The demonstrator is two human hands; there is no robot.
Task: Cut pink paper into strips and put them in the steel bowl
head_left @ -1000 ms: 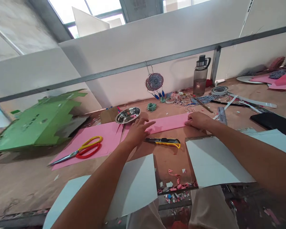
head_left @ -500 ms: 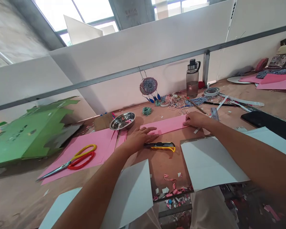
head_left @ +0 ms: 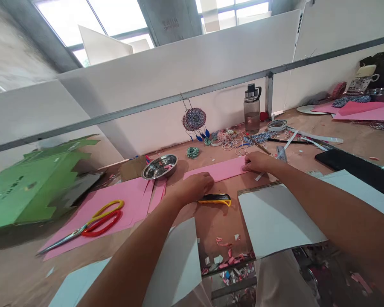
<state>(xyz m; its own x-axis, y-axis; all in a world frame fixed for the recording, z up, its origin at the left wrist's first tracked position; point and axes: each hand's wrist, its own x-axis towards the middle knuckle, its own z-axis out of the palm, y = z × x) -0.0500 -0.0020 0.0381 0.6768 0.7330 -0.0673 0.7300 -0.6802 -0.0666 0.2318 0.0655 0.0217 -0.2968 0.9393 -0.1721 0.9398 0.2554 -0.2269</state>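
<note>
A long pink paper strip [head_left: 222, 169] lies across the brown table [head_left: 217, 217]. My right hand [head_left: 258, 162] rests on its right end, fingertips bent and pinching the edge. My left hand [head_left: 194, 187] sits just in front of the strip's left part. Its fingers are curled down over the black end of a yellow utility knife [head_left: 218, 199], which lies flat on the table. Both forearms reach in from the bottom of the view.
A steel bowl [head_left: 160, 166], pink sheets [head_left: 128, 200] and yellow-and-red scissors [head_left: 92, 221] lie to the left, beside a green cardboard box [head_left: 35, 183]. White card sheets [head_left: 275, 217] lie near me. A water bottle [head_left: 251, 108], cords and a ruler [head_left: 280, 153] lie at the back.
My left hand slid back off the pink strip toward me and curled over the knife's end. My right hand stayed on the strip's right end. The view panned slightly right.
</note>
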